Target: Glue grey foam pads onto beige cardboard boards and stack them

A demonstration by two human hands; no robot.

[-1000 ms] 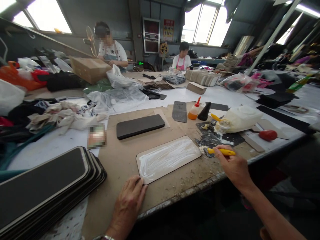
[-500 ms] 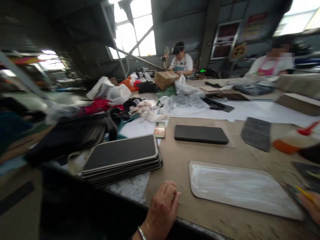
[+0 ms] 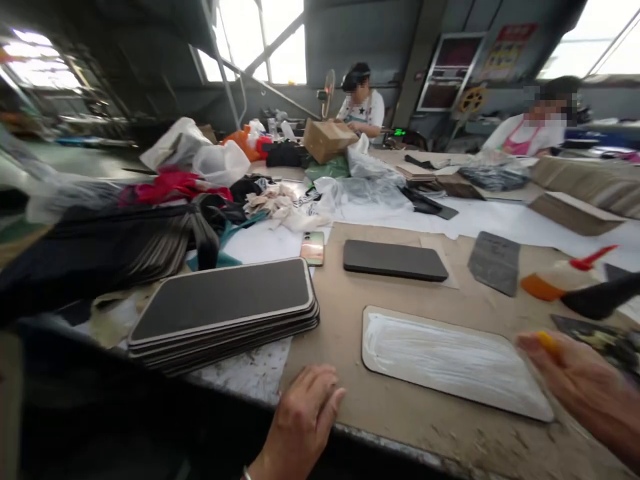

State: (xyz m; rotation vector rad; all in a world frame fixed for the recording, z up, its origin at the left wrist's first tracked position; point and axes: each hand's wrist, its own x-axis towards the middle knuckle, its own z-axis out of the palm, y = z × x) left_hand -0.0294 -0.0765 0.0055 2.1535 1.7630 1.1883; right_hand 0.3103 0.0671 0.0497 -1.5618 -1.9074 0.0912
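Observation:
A rounded board coated with white glue (image 3: 450, 360) lies on the brown cardboard mat (image 3: 400, 300) in front of me. My right hand (image 3: 575, 380) hovers at the board's right end, fingers closed round a yellow-handled tool (image 3: 547, 342). My left hand (image 3: 305, 420) rests near the table's front edge, left of the board, fingers loosely together and holding nothing. A stack of dark rounded boards (image 3: 225, 313) sits further left. A single dark board (image 3: 395, 260) lies beyond the glued one.
An orange glue bottle (image 3: 565, 277), a grey pad (image 3: 495, 261), a black cone (image 3: 600, 297) and a phone (image 3: 313, 248) lie on the table. Cloth and plastic bags pile up at the left. Two people (image 3: 363, 107) work at the far side.
The view has swung left. My left hand came off the glued board's corner and now rests beside it. My right hand, still holding the yellow tool, moved from the glue mess toward the board's right end.

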